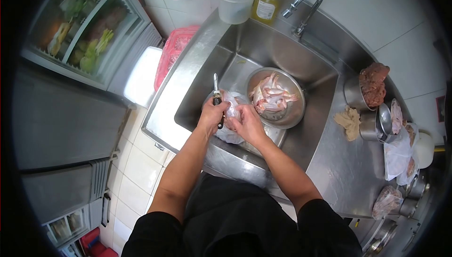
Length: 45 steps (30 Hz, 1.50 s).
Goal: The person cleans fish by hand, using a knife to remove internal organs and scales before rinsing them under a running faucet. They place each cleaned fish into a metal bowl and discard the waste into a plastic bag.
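Over the left part of the steel sink, my left hand (213, 115) is closed round the black handle of a peeler-like tool (216, 89), its metal end pointing up. My right hand (248, 124) pinches a pale, pinkish piece of fish or meat (231, 107), which the left fingertips also touch. A clear plastic bag (230, 135) lies below and around the hands. Beside my right hand, a round metal bowl (297, 112) in the sink holds several pale pink, fish-like pieces (273, 93).
A curved faucet (308, 12), soap bottle (265, 6) and translucent tub (235, 2) stand behind the sink (320, 87). Meat-filled pot (356, 94), brown cloth (348, 122) and bags (398, 151) line the right counter. A red basket (165, 64) stands left.
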Each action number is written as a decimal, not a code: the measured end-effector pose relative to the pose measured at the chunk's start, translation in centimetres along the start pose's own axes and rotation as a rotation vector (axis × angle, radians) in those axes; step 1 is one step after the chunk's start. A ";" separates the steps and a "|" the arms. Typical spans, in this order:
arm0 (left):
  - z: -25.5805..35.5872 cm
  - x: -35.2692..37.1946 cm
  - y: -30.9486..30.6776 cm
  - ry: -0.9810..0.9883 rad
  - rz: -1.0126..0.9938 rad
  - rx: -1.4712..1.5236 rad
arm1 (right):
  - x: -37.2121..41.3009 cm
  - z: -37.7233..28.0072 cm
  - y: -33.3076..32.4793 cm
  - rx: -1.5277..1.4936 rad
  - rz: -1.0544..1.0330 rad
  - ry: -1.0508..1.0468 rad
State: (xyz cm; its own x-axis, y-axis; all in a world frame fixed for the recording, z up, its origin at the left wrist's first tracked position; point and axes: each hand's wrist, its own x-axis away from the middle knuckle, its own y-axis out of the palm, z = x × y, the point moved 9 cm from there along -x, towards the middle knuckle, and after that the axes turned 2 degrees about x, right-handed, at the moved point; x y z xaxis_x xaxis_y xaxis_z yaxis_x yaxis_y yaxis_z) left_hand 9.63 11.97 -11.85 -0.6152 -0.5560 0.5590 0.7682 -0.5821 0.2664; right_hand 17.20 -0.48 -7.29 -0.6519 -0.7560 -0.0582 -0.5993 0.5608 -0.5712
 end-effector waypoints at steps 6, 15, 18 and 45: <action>-0.6 0.0 0.0 -0.054 -0.023 0.079 | -0.2 1.7 -0.9 -0.095 0.140 0.030; -0.2 -0.3 -0.8 -0.038 0.022 0.051 | -0.2 4.0 -1.8 0.270 0.101 -0.030; -0.2 -0.5 -0.6 -0.022 0.050 0.029 | 0.5 -1.7 -1.7 0.198 0.151 -0.230; 0.3 1.1 1.3 0.355 -0.206 -1.389 | 3.1 9.6 5.1 -0.985 -0.109 0.729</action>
State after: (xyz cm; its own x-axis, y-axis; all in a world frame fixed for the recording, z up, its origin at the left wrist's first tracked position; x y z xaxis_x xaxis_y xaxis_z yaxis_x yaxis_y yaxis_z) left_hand 9.98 10.77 -10.68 -0.8609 -0.3876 0.3296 0.0004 -0.6484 -0.7613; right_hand 16.56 -3.24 -18.22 -0.4939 -0.6270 0.6024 -0.5557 0.7605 0.3359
